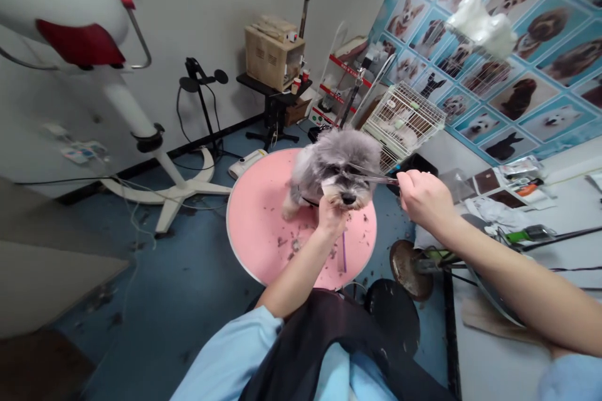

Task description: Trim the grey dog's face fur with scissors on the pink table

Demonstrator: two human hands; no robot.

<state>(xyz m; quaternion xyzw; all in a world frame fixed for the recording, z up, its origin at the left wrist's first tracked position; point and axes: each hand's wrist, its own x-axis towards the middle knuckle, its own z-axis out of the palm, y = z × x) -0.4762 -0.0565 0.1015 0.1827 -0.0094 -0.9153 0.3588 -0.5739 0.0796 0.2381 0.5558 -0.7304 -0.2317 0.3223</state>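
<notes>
A small grey dog point(348, 149) with a pale muzzle sits on a round pink table point(251, 232), facing me. My left hand point(332, 218) is closed on the fur under its chin, with the fingertips partly hidden by the muzzle. From the right, my right hand point(423, 197) grips a pair of scissors point(379, 178). Their blades lie slightly parted across the front of the dog's face, near its eyes. A thin purple comb point(344, 254) and loose grey hair clippings lie on the tabletop.
A white and red dryer on a stand point(162, 163) is at the left. Behind the table are a wooden box point(268, 56), a shelf cart point(336, 91) and a white wire cage point(404, 119). At the right a counter point(489, 369) bears a green-handled brush point(524, 235). Below is a black stool point(395, 313).
</notes>
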